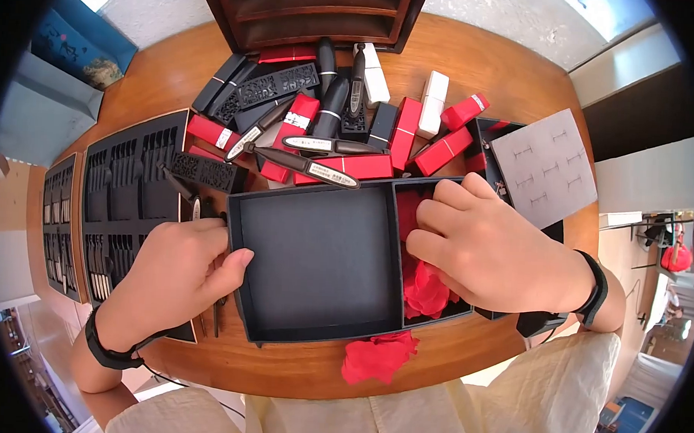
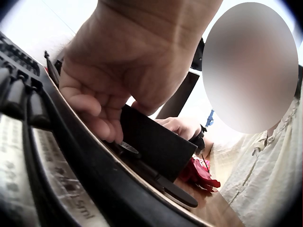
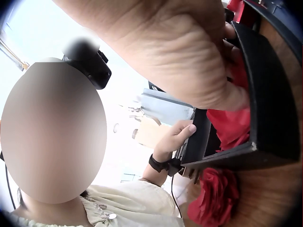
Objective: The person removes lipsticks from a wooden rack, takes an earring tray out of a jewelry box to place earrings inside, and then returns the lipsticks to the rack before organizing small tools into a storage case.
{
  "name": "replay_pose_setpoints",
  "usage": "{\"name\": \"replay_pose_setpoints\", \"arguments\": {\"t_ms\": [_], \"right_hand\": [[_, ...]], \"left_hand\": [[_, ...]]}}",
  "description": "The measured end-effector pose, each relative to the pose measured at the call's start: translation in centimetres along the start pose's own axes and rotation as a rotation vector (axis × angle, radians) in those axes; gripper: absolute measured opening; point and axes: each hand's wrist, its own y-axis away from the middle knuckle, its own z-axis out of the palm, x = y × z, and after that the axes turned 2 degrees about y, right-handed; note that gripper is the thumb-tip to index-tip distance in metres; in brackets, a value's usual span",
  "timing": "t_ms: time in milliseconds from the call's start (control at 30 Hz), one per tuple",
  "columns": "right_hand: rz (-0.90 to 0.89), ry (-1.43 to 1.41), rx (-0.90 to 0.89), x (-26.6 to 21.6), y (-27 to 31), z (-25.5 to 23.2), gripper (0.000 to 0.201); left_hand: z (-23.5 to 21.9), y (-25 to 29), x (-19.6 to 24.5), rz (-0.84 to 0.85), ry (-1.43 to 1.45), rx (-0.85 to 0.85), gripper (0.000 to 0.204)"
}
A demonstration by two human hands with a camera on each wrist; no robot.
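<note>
A black two-compartment box (image 1: 318,341) lies in front of me, its large left compartment bare inside. My left hand (image 1: 182,260) grips the box's left wall, thumb over the rim and fingers down the outside. In the narrow right compartment sit red artificial flowers (image 1: 423,293). My right hand (image 1: 489,250) reaches over that compartment with curled fingers, and its thumb and fingers are in among the red petals in the right wrist view. Its fingertips are partly hidden. Another red flower (image 1: 380,356) lies on the table at the box's front edge.
Behind the box lie red boxes (image 1: 345,168), white boxes (image 1: 433,104) and black pens (image 1: 306,167) in a heap. A dark wooden shelf (image 1: 317,18) stands at the back. Black trays (image 1: 135,199) lie left; a grey slotted board (image 1: 547,167) leans at right.
</note>
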Motion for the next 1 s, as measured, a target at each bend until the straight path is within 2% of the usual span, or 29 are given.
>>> {"name": "replay_pose_setpoints", "arguments": {"t_ms": [133,267,333,367,433,533,667,733,867,1000], "right_hand": [[-0.010,-0.091,0.089,0.7,0.3,-0.7,0.024],[0.001,-0.207,0.064,1.6,0.9,-2.2,0.022],[-0.063,-0.296,-0.009,1.7,1.0,-2.4,0.021],[-0.063,-0.298,-0.008,1.5,0.9,-2.3,0.021],[-0.058,-0.231,-0.169,0.7,0.7,-2.1,0.020],[-0.053,-0.093,-0.121,0.0,0.9,-1.5,0.029],[-0.083,-0.052,-0.125,-0.2,0.9,-1.5,0.035],[-0.088,-0.011,-0.204,-0.5,0.7,-1.5,0.031],[-0.097,-0.051,-0.186,-0.2,0.1,-1.0,0.030],[-0.093,-0.144,-0.250,0.3,-0.2,-1.2,0.035]], "left_hand": [[-0.1,0.0,0.0,-0.011,0.000,-0.012,0.026],[0.1,0.0,-0.2,0.009,0.004,0.004,0.025],[0.1,0.0,-0.2,0.017,-0.002,0.008,0.025],[0.0,0.0,-0.1,0.008,-0.006,-0.001,0.025],[0.0,-0.1,0.0,0.000,-0.011,-0.010,0.025],[0.0,-0.1,0.0,-0.005,-0.010,-0.003,0.025],[0.0,-0.1,0.0,-0.015,-0.006,-0.011,0.025],[0.0,-0.1,-0.1,-0.015,-0.011,-0.018,0.025],[0.2,-0.1,-0.1,-0.005,0.007,-0.004,0.024],[-0.1,-0.1,0.0,-0.014,-0.009,-0.019,0.024]]}}
